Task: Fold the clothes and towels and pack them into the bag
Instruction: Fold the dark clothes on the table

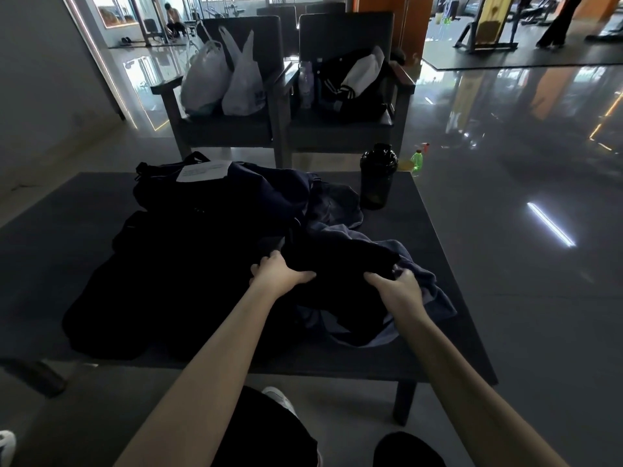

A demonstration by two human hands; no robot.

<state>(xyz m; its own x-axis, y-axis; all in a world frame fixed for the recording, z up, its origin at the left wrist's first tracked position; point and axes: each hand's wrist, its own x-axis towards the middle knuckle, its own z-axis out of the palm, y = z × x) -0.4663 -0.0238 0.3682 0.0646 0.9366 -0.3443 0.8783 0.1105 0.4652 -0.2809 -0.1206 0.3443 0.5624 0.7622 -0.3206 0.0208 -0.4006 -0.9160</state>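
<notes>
Gripping the black garment [340,264] at two points, the left hand [279,273] and right hand [397,284] each curl fingers and thumb into its cloth above the near middle of the table [472,264]. The right fingertips are buried in folds, so whether they also catch the towel [435,291] beneath cannot be told. That blue-grey towel lies crumpled under and to the right of the garment, its edge near the table's right side. Dim light swallows the left half: a black heap [135,298] spreads there with no readable seams or outline, and it merges with the bag [188,193] behind it, whose opening cannot be made out; a white paper [202,170] lies on the bag's top. A navy piece [337,203] lies bunched between bag and shaker [378,176], which stands upright at the far right corner. Bare tabletop shows along the right edge and far left; the near edge runs just under the forearms.
</notes>
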